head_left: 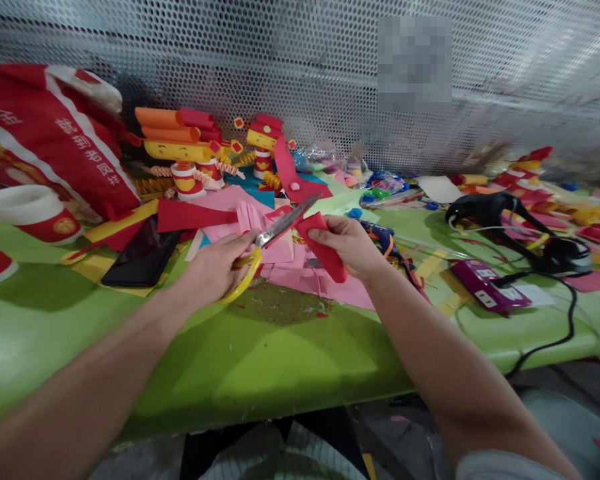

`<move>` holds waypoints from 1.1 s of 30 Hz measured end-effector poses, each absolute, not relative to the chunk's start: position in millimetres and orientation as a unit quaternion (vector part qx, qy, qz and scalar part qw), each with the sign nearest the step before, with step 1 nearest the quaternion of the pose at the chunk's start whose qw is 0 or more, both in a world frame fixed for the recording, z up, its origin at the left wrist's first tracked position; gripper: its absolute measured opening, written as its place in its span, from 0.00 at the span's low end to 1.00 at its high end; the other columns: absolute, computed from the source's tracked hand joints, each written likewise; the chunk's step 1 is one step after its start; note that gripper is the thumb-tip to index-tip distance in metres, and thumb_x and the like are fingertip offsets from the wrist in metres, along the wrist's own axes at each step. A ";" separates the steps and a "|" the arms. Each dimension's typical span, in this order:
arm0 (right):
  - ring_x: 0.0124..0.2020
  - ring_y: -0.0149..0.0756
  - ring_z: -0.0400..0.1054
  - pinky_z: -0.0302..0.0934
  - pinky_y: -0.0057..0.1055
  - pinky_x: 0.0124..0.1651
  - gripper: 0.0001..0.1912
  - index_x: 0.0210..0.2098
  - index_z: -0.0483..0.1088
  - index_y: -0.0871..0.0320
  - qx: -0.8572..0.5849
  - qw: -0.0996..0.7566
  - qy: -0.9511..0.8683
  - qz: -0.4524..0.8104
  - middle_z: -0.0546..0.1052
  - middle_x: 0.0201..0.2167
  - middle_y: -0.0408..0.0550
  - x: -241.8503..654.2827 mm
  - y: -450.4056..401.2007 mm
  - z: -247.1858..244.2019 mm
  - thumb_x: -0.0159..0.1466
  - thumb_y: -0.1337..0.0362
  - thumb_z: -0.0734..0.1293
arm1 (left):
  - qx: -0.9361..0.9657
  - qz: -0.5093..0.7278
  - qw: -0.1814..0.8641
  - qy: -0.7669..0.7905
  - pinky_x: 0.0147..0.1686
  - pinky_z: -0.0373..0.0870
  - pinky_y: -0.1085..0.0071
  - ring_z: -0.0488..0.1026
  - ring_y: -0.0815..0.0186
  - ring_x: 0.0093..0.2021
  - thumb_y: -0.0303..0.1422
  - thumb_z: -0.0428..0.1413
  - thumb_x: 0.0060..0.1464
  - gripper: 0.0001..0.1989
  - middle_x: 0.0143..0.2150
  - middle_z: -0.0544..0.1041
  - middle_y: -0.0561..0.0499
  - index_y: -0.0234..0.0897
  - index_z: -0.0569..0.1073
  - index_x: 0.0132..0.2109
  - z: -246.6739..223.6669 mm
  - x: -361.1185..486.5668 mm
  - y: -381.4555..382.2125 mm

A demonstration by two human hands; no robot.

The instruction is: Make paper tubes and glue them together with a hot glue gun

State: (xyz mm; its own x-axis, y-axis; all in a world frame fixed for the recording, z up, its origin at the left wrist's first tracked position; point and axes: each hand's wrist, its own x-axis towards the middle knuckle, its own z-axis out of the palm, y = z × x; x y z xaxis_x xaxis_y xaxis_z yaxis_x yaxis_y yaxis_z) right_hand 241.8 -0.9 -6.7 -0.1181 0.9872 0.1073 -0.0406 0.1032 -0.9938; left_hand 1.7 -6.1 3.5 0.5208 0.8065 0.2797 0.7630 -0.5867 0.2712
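My left hand [224,263] is closed round the yellow handles of a pair of scissors [276,233]. The metal blades point up and to the right, close to the red paper. Between the thumb and fingers of my right hand [349,243] is a folded or rolled piece of red paper [325,252], slanting down to the right. Whether the blades touch the paper I cannot tell. Under both hands lie pink paper sheets [300,280] and scraps.
Paper figures [187,157] stand at the back left. A black phone [143,253], paper cups [43,213] and a red bag [45,133] are on the left. On the right lie a purple power strip [487,287], a black cable and a glue gun [380,233].
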 end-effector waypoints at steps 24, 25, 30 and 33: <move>0.31 0.31 0.65 0.61 0.30 0.36 0.13 0.37 0.72 0.58 -0.429 0.384 -0.747 0.332 0.75 0.31 0.44 218.7 -17.9 -2.8 0.54 0.60 0.69 | 0.847 0.345 0.088 0.396 0.41 0.69 0.69 0.72 0.63 0.41 0.40 0.52 0.54 0.14 0.40 0.76 0.46 0.36 0.75 0.41 10.3 12.6 -22.6; 0.33 0.32 0.66 0.61 0.30 0.38 0.13 0.39 0.73 0.58 -0.422 0.374 -0.759 0.326 0.76 0.33 0.44 216.0 -20.0 -2.9 0.55 0.61 0.68 | 0.850 0.346 0.101 0.383 0.42 0.69 0.69 0.72 0.64 0.41 0.40 0.52 0.54 0.13 0.40 0.76 0.46 0.37 0.75 0.40 9.4 13.7 -22.9; 0.35 0.35 0.69 0.61 0.32 0.41 0.15 0.41 0.74 0.57 -0.413 0.331 -0.796 0.294 0.78 0.35 0.45 209.9 -24.8 -4.3 0.55 0.62 0.68 | 0.850 0.355 0.162 0.355 0.41 0.69 0.69 0.72 0.65 0.41 0.40 0.54 0.53 0.13 0.43 0.74 0.46 0.36 0.74 0.41 -4.2 17.1 -15.6; 0.37 0.36 0.70 0.62 0.32 0.41 0.16 0.44 0.73 0.55 -0.399 0.311 -0.819 0.272 0.78 0.36 0.45 208.2 -24.6 -5.2 0.55 0.63 0.68 | 0.845 0.355 0.191 0.351 0.39 0.69 0.69 0.72 0.65 0.38 0.41 0.55 0.52 0.12 0.41 0.75 0.47 0.37 0.75 0.38 -10.8 19.5 -12.2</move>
State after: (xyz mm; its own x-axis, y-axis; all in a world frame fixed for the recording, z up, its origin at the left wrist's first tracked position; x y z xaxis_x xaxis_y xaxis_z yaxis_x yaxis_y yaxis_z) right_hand 208.2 -24.6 -5.2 -0.4876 0.8225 0.2928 0.4844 0.5339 -0.6931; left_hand 19.5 -12.2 -10.8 0.5010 0.7294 0.4657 0.4578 -0.6801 0.5726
